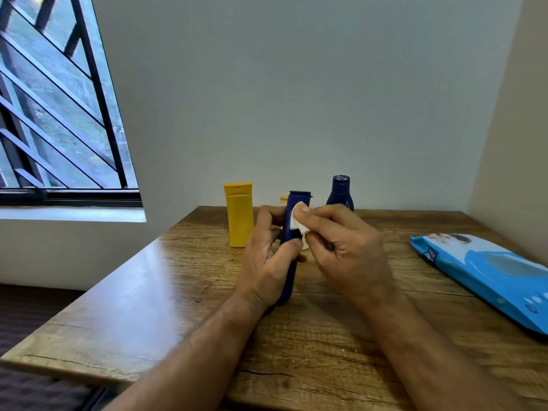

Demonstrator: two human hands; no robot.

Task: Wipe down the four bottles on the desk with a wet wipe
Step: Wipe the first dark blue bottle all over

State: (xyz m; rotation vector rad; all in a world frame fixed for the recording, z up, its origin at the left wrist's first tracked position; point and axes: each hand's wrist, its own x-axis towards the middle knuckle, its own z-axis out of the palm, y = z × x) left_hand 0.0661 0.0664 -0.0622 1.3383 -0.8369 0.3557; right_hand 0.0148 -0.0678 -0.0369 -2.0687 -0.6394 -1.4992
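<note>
My left hand grips a tall dark blue bottle upright over the middle of the wooden desk. My right hand presses a folded white wet wipe against the bottle's upper right side. A yellow bottle stands behind and to the left. A second dark blue bottle with a round cap stands at the back right. A pale cream bottle is mostly hidden behind the held bottle.
A blue pack of wet wipes lies flat near the desk's right edge. The desk backs onto a grey wall, with a barred window at the left and a beige wall at the right.
</note>
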